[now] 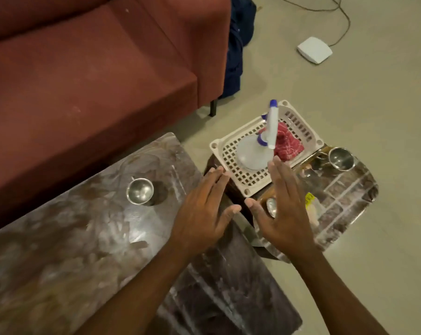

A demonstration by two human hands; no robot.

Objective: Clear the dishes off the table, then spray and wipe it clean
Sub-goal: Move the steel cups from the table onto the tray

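Left hand (202,211) and right hand (284,213) flat, empty, slightly apart — 1 bowl (139,191) sits on table (59,250); pinch rim, lift level.

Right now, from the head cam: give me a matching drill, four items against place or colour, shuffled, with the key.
Items
1. spray bottle
2. cloth
3. steel bowl nearest the sofa
4. white box with a cable

Place or colour
A. on the bare floor
B. red, lying in the basket
C. upright in the basket, blue and white spray head
D. on the glossy table top

Pairs: 1-C, 2-B, 3-D, 4-A
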